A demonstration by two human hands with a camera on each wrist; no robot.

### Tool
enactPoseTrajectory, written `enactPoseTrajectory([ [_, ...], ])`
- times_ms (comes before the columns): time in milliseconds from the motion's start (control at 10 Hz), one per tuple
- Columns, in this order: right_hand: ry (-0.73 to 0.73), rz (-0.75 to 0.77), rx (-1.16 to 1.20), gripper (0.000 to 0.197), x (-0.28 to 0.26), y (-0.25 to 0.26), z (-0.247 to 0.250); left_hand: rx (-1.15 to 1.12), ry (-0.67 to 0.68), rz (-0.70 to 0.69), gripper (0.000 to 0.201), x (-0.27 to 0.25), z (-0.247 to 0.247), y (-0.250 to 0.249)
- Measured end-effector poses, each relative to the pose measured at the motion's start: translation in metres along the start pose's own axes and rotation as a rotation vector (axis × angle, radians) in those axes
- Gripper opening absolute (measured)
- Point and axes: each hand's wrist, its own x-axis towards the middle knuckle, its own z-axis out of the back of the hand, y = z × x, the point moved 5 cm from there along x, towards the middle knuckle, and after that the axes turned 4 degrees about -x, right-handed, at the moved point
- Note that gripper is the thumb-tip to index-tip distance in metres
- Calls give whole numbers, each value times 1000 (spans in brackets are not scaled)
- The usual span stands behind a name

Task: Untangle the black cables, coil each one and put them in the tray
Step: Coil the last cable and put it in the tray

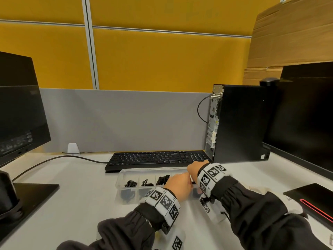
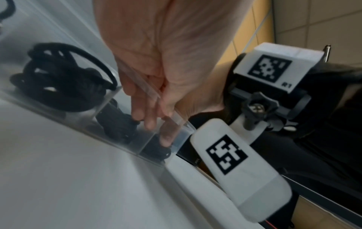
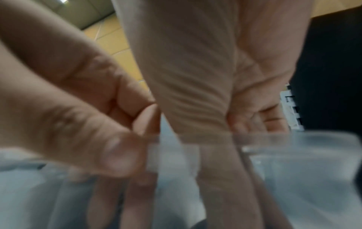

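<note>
A clear compartment tray lies on the white desk in front of the keyboard, and coiled black cables sit in several of its compartments. Both hands meet at its right end. My left hand holds the near wall there, thumb outside and fingers inside, touching a coiled cable. Another coil fills the neighbouring compartment. My right hand is just beyond it, its straight fingers reaching down behind the clear tray wall. Whatever lies under them is blurred.
A black keyboard lies right behind the tray, and a PC tower stands to its right. Monitors stand at both sides. A loose black lead crosses the desk at the left. A black notebook sits near right.
</note>
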Motion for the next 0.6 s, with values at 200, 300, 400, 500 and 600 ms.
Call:
enactPoseTrajectory([
  [200, -51, -47, 49, 44, -4, -14, -5, -156, -38, -51, 9, -5, 8, 12],
  [300, -19, -41, 138, 53, -7, -23, -12, -205, -79, -90, 12, -14, 20, 21],
  [400, -133, -32, 328, 35, -18, -29, -13, -175, -112, -102, 15, -32, 36, 27],
  [500, -198, -38, 443, 30, -39, -35, -14, -138, -152, -60, 14, -52, 50, 38],
  [600, -260, -85, 460, 32, -59, -37, -15, -113, -197, -23, 14, -74, 62, 44],
])
